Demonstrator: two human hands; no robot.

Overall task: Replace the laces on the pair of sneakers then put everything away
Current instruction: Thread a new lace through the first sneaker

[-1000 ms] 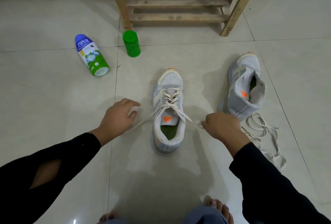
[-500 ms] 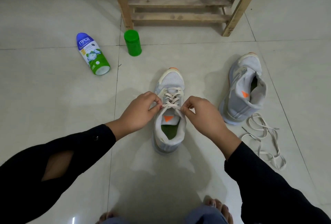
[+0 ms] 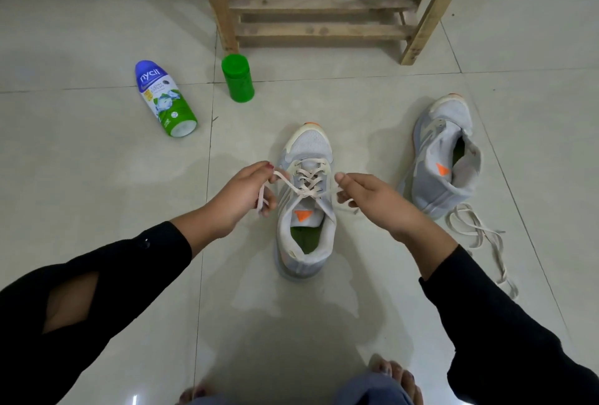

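Observation:
A grey sneaker (image 3: 308,145) with an orange tongue mark stands on the floor in the middle, toe pointing away, threaded with a beige lace (image 3: 306,182). My left hand (image 3: 241,197) pinches one lace end just left of the shoe. My right hand (image 3: 372,200) pinches the other end on the shoe's right side, and the two ends cross over the tongue. A second grey sneaker (image 3: 437,158) without a lace leans on its side to the right. A loose beige lace (image 3: 479,233) lies in a tangle beside its heel.
A blue and green powder bottle (image 3: 163,98) lies on its side at the left. A green cap (image 3: 238,79) stands by the leg of a wooden rack (image 3: 317,6) at the back. My bare toes (image 3: 393,375) show at the bottom edge. The floor is pale tile.
One second ago my hands were spread wide, pulling the lace ends outward. They came together at the eyelets, and now they hold the ends crossed just above the tongue.

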